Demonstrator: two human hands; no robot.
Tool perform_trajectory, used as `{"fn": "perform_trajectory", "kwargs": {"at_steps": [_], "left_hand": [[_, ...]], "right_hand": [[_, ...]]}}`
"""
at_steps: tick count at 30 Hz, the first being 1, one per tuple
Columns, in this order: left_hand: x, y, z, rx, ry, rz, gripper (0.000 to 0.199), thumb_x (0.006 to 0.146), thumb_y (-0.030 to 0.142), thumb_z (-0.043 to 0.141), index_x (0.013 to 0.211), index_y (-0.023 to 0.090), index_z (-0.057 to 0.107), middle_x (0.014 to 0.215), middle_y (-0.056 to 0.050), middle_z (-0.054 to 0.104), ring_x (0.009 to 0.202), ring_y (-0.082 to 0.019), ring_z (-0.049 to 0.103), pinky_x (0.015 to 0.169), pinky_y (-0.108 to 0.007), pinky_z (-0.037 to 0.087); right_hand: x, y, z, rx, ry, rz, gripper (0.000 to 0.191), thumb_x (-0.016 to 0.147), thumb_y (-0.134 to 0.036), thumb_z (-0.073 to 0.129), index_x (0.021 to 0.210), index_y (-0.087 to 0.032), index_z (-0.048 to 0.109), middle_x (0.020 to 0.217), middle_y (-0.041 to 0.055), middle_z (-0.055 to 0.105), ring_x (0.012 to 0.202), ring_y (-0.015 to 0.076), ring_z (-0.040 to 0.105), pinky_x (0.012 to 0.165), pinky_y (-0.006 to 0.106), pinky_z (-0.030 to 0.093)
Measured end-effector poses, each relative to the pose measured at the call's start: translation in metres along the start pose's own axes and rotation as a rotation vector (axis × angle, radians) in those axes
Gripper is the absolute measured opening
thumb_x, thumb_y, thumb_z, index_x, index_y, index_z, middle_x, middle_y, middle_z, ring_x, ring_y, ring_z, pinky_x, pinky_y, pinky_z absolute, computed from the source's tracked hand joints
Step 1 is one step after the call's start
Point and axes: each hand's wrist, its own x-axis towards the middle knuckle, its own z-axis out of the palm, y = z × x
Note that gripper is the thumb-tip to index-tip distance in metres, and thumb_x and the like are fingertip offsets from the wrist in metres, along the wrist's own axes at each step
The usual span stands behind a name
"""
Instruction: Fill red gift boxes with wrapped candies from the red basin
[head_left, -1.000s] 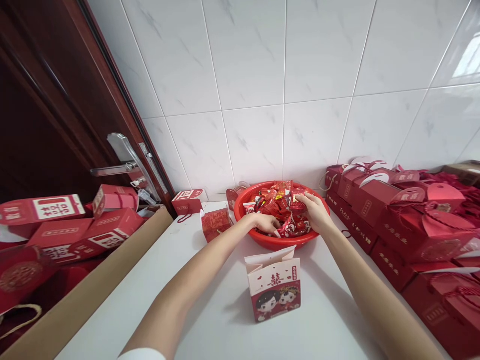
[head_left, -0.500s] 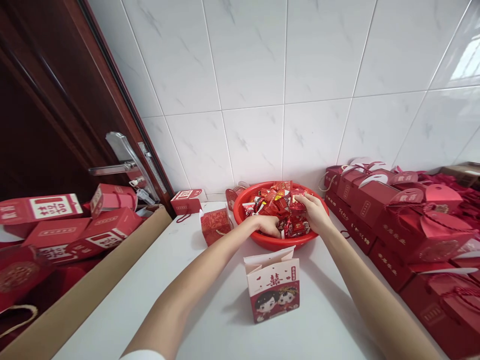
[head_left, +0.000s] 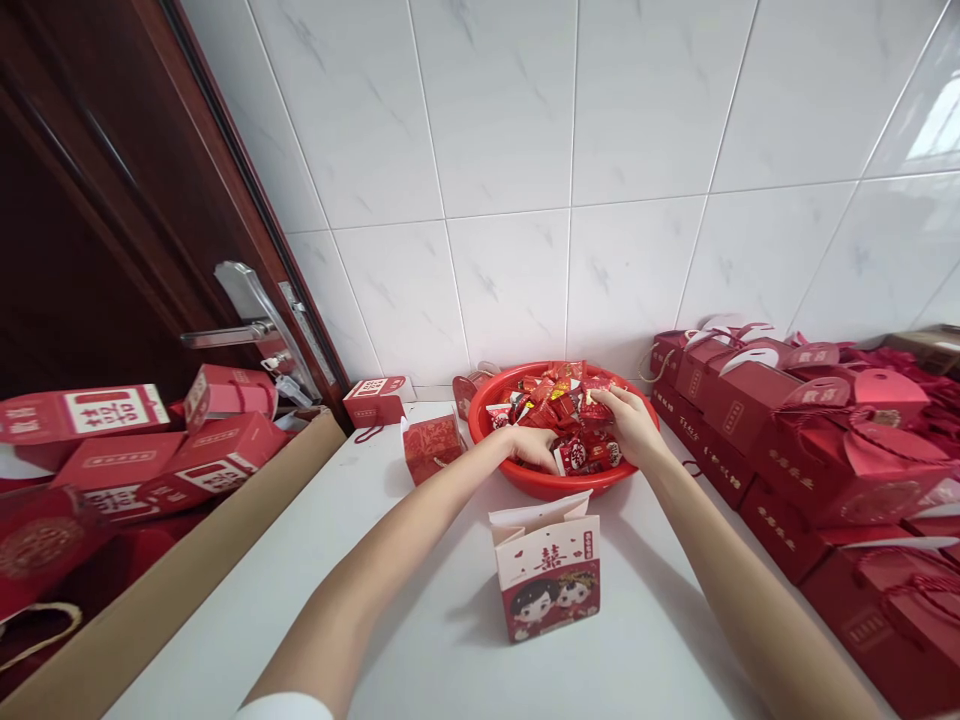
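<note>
A red plastic basin [head_left: 551,490] full of red-wrapped candies [head_left: 541,413] stands against the wall. Into its near left part reaches my left hand [head_left: 534,446], its fingers curled down among the candies beside a red and white candy packet [head_left: 573,456]. What those fingers grip is hidden. My right hand [head_left: 628,422] is over the basin's right side, with thumb and fingers closed on a red wrapped candy [head_left: 596,388]. In front of the basin, a white and red paper gift box [head_left: 551,580] with two cartoon figures stands upright, its top open.
Stacked red gift boxes [head_left: 772,410] line the right side of the white table [head_left: 420,640]. At left, a cardboard carton [head_left: 225,540] holds more red boxes. Smaller red boxes, one a patterned box [head_left: 433,447], sit left of the basin. A dark door [head_left: 97,200] is behind the carton.
Both hands stay in the basin with almost no movement. Near my left fingertips, the red and white candy packet has shifted slightly and shows more clearly.
</note>
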Motion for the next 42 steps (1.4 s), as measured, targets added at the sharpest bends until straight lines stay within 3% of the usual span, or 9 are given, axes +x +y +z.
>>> {"fn": "perform_trajectory", "kwargs": {"at_steps": [8, 13, 16, 21, 27, 31, 38, 42], "left_hand": [[0.001, 0.005, 0.004, -0.142, -0.038, 0.039, 0.046, 0.05, 0.013, 0.078, 0.095, 0.015, 0.07, 0.092, -0.005, 0.077, 0.088, -0.023, 0.072, 0.076, -0.028, 0.057], [-0.006, 0.012, 0.004, -0.024, 0.021, 0.007, 0.044, 0.05, 0.01, 0.076, 0.094, 0.015, 0.071, 0.098, -0.005, 0.077, 0.1, -0.026, 0.07, 0.075, -0.025, 0.056], [-0.007, 0.013, 0.004, 0.041, 0.016, -0.056, 0.032, 0.053, 0.013, 0.075, 0.084, 0.014, 0.071, 0.086, -0.005, 0.077, 0.088, -0.026, 0.072, 0.065, -0.024, 0.055], [-0.004, 0.011, 0.004, -0.038, -0.009, -0.068, 0.033, 0.05, 0.014, 0.077, 0.082, 0.013, 0.067, 0.076, -0.003, 0.074, 0.069, -0.02, 0.07, 0.056, -0.022, 0.052], [-0.005, 0.009, 0.005, -0.152, -0.044, -0.033, 0.032, 0.051, 0.018, 0.079, 0.079, 0.015, 0.064, 0.072, -0.002, 0.072, 0.065, -0.018, 0.068, 0.056, -0.023, 0.051], [-0.007, 0.015, 0.003, -0.1, -0.067, -0.109, 0.03, 0.051, 0.021, 0.081, 0.074, 0.016, 0.063, 0.067, 0.001, 0.068, 0.059, -0.017, 0.064, 0.05, -0.023, 0.047], [-0.016, 0.025, 0.001, -0.037, 0.037, -0.091, 0.028, 0.051, 0.019, 0.084, 0.057, 0.017, 0.057, 0.049, 0.006, 0.055, 0.046, -0.011, 0.048, 0.042, -0.023, 0.033], [-0.023, 0.018, -0.002, -0.197, 0.097, 0.044, 0.022, 0.051, 0.015, 0.084, 0.063, 0.015, 0.066, 0.058, 0.003, 0.064, 0.055, -0.012, 0.057, 0.056, -0.024, 0.046]], "right_hand": [[0.001, 0.001, 0.0, -0.012, 0.016, -0.016, 0.033, 0.053, -0.044, 0.085, 0.064, -0.022, 0.063, 0.067, 0.0006, 0.069, 0.066, 0.0196, 0.061, 0.058, 0.028, 0.047], [0.002, 0.001, -0.001, -0.026, 0.004, -0.02, 0.034, 0.054, -0.047, 0.084, 0.065, -0.022, 0.063, 0.068, 0.0006, 0.068, 0.065, 0.0193, 0.06, 0.057, 0.029, 0.046], [0.001, 0.001, 0.0, -0.036, -0.004, -0.023, 0.034, 0.055, -0.047, 0.084, 0.065, -0.022, 0.063, 0.068, 0.0005, 0.068, 0.064, 0.0194, 0.06, 0.057, 0.029, 0.045], [0.001, 0.001, 0.0, -0.021, 0.007, -0.017, 0.032, 0.056, -0.045, 0.084, 0.065, -0.022, 0.064, 0.068, 0.0002, 0.069, 0.066, 0.0192, 0.061, 0.059, 0.029, 0.046], [0.001, 0.0, -0.001, -0.012, 0.002, -0.009, 0.033, 0.054, -0.045, 0.086, 0.064, -0.022, 0.064, 0.069, 0.0004, 0.069, 0.067, 0.0189, 0.062, 0.059, 0.029, 0.047], [0.001, 0.001, -0.001, -0.015, 0.006, -0.016, 0.032, 0.055, -0.045, 0.085, 0.063, -0.023, 0.062, 0.068, 0.0005, 0.069, 0.065, 0.0192, 0.061, 0.059, 0.03, 0.047], [0.002, 0.001, -0.001, -0.005, 0.012, -0.019, 0.03, 0.055, -0.044, 0.082, 0.065, -0.024, 0.062, 0.065, -0.0005, 0.066, 0.062, 0.0186, 0.058, 0.057, 0.03, 0.047], [0.001, 0.0, -0.001, -0.006, 0.007, -0.024, 0.029, 0.057, -0.044, 0.081, 0.065, -0.025, 0.061, 0.066, 0.0007, 0.066, 0.065, 0.021, 0.06, 0.058, 0.032, 0.048]]}}
